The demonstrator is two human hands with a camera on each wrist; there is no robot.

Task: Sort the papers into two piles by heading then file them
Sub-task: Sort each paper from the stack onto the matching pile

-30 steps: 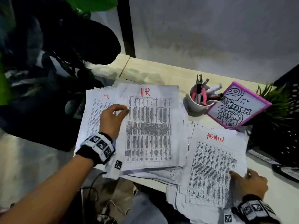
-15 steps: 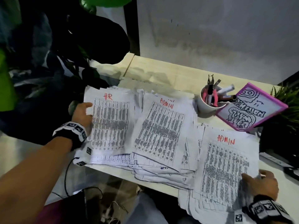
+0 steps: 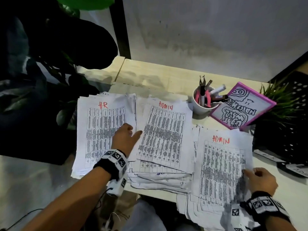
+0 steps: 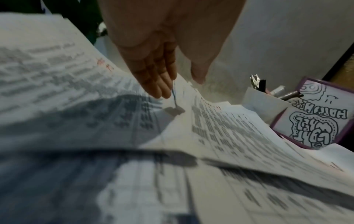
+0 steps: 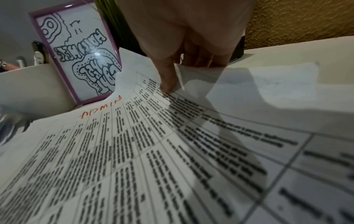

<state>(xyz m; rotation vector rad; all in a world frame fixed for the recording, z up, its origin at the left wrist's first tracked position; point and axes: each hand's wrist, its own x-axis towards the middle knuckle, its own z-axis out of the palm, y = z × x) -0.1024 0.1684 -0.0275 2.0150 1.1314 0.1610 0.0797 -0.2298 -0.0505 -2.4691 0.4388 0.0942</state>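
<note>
Reaching across the HR pile (image 3: pixel 103 130) at the bench's left edge, the left hand (image 3: pixel 124 139), fingers straight, touched the middle stack's top ADMIN sheet (image 3: pixel 164 137), lying just to its right; the right hand (image 3: pixel 260 179) pinched the ADMIN pile (image 3: pixel 221 170) at the near right.

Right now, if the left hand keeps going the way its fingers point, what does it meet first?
The left hand points up and right across the desk, so it would likely meet the middle ADMIN sheet first. The white cup lies farther along. Its height above the paper is unclear.
</note>
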